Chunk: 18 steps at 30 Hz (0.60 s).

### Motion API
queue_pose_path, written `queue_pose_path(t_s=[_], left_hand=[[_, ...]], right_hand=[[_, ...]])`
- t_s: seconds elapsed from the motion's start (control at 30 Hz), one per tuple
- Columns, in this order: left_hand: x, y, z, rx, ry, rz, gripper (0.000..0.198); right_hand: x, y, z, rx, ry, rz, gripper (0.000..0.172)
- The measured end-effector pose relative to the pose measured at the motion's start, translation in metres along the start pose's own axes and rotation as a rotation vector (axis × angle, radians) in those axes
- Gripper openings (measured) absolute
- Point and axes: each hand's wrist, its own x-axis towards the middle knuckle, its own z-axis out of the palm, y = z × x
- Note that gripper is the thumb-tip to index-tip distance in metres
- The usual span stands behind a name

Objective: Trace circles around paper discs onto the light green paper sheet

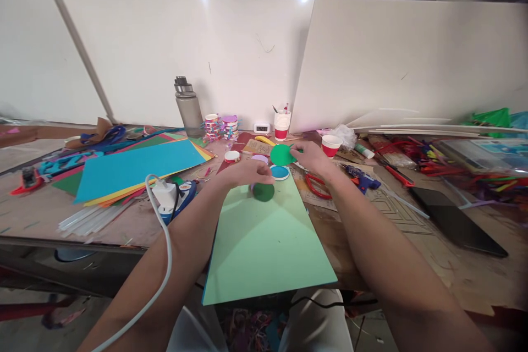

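Note:
My right hand [308, 155] pinches the edge of a bright green paper circle [281, 155], holding it above the far end of a pale green sheet [270, 242]. Under it sits a round piece with a blue top and white rim [279, 172]. The fingers of my left hand [251, 171] are bent together at the upper edge of a dark green paper circle [264, 192], which has a bit of purple at its left side. My left fingertips are partly hidden. A pale purple circle [259, 159] lies just behind my left hand.
Coloured sheets [136, 168] and a plug on a blue power strip [177, 201] are at left. A bottle [190, 107], stacked paper cups [282, 124] and a small clock [262, 128] stand behind. Red-handled scissors [317, 187], a glue gun [363, 177] and a black tablet [457, 220] lie right.

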Motion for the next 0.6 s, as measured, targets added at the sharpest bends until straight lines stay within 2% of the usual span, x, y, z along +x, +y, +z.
queue_pose_path(t_s=[0.13, 0.27, 0.37, 0.4, 0.5, 0.6], left_hand=[[0.003, 0.005, 0.004, -0.215, 0.257, -0.035, 0.035], [0.006, 0.008, 0.007, -0.421, 0.314, -0.024, 0.040], [0.008, 0.010, 0.009, -0.519, 0.373, -0.045, 0.041], [0.008, 0.011, 0.010, -0.549, 0.387, -0.048, 0.040], [0.009, 0.014, 0.013, -0.622, 0.412, -0.048, 0.038], [0.008, 0.017, 0.014, -0.659, 0.398, -0.061, 0.036]], right_hand=[[0.000, -0.006, 0.005, 0.057, -0.064, -0.106, 0.021], [-0.002, -0.008, 0.012, 0.259, -0.057, -0.168, 0.024], [-0.002, -0.007, 0.017, 0.490, 0.007, -0.095, 0.050], [-0.001, -0.007, 0.018, 0.549, 0.013, -0.061, 0.051], [0.001, -0.007, 0.024, 0.675, -0.023, -0.028, 0.035], [0.000, -0.009, 0.029, 0.816, -0.063, -0.046, 0.032]])
